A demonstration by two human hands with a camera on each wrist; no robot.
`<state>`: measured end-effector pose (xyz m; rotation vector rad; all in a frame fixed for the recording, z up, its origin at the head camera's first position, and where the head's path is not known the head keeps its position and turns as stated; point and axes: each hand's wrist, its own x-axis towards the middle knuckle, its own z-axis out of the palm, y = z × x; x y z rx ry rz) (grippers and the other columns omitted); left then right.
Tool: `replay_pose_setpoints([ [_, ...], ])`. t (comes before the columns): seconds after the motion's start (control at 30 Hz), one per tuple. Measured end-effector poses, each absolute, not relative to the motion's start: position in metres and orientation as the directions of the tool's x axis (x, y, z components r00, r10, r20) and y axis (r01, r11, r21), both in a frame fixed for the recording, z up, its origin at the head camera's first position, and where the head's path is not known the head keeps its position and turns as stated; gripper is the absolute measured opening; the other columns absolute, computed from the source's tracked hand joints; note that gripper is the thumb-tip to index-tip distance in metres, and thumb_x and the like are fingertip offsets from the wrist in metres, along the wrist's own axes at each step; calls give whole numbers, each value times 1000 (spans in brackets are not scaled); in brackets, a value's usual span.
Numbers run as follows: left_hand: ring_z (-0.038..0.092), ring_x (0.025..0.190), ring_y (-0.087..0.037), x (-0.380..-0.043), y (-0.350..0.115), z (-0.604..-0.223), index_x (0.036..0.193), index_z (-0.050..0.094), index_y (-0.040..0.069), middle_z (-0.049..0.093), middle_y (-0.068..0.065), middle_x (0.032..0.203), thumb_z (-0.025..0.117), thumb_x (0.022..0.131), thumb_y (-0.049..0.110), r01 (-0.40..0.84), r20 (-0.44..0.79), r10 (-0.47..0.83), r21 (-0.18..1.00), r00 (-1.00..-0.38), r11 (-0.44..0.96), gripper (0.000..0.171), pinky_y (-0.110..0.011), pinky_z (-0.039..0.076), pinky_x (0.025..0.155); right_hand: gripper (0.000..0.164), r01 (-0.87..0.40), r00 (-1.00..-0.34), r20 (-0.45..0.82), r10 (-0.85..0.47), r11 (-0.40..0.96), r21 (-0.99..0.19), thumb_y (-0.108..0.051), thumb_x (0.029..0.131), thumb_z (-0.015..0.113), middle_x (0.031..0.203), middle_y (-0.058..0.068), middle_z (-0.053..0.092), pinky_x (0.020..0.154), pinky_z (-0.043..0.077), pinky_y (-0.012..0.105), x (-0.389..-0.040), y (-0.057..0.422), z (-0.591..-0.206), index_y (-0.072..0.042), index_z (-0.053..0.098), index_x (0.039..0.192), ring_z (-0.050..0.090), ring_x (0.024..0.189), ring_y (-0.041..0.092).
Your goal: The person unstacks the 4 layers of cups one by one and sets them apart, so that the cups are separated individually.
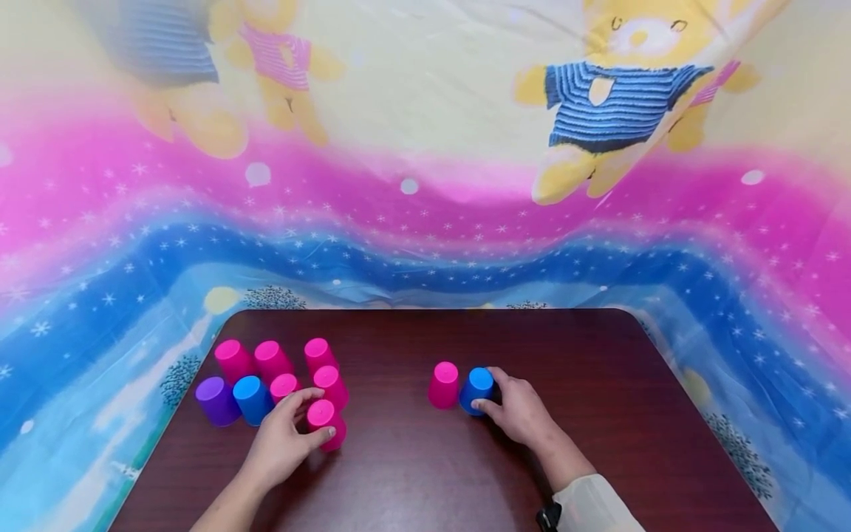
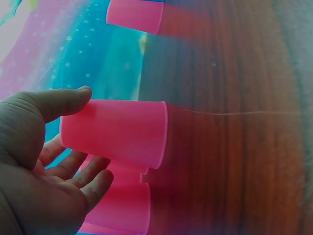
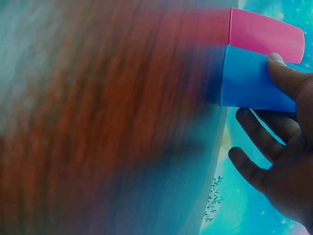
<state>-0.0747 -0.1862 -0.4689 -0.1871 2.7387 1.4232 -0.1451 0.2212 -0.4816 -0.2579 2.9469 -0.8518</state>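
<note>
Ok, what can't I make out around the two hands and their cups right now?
- Head view: the blue cup's right side, behind the right hand.
- Left wrist view: lower pink cups, cut off by the edge and left hand.
- Right wrist view: table smeared by blur.

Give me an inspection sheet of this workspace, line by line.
Surface: dark wooden table.
Job's things: pink cup upside down in left hand; blue cup upside down in right hand, beside another pink cup.
Clutter: five more pink cups, purple cup, second blue cup, all upside down at left.
Grippers: both hands grip their cups.
Cables: nothing seen.
Surroundings: teddy-bear cloth behind the table.
</note>
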Motion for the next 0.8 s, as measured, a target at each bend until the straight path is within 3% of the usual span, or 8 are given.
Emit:
replay_pose_setpoints([
  [0.3,58,131,-38,-72,-187,-451,144,55,12,63,-12,138,90,81,30,-43,-19,-48,819,-999,573,74,-56,52,103,68,-151,-983,-7,-183,833,-533,-36,90,83,129,11,69,101,53,57,-145,222,-482,-12,53,146,66,118,33],
  [0.8,57,131,-35,-84,-168,-429,140,59,20,62,-6,137,92,80,28,59,74,-3,824,-997,563,69,-54,54,100,69,-145,-983,-16,-181,835,-531,-36,90,82,131,11,68,102,52,56,-146,221,-482,-13,52,148,65,120,33],
])
